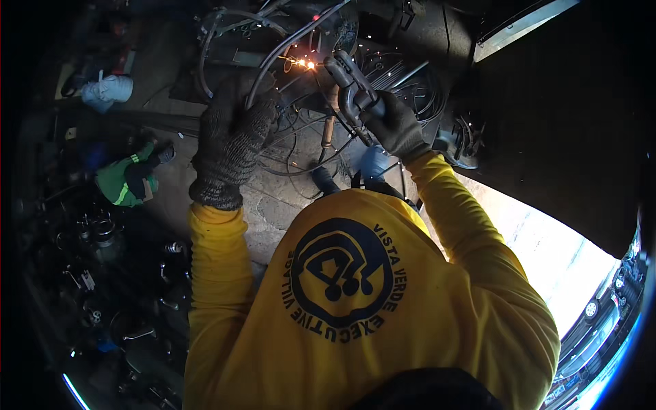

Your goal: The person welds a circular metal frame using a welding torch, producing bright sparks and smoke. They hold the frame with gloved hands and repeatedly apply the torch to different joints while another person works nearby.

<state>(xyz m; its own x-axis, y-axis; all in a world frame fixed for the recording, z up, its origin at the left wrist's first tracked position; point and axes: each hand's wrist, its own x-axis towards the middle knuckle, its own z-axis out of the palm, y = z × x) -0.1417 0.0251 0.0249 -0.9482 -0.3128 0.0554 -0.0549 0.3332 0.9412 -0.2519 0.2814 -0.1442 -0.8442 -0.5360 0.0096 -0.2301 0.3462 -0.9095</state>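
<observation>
Gray knit gloves cover both of my hands. My right hand (398,126) is wrapped around the handle of a welding electrode holder (355,89), whose jaws point away to the upper left. Bright sparks (305,64) fly just left of those jaws; the electrode itself is hard to make out in the glare. My left hand (232,140) is closed around the near end of a long gray metal bar (290,42). That bar runs up past the sparks toward the far edge. Shadow hides part of the left fingers.
A wooden-handled tool (328,131) lies near my feet among loose cables (290,171). Thin metal rods (403,76) are at the far right. A person in green (128,179) is at the left, near a pale cloth bundle (109,90). Cars (594,335) stand outside at lower right.
</observation>
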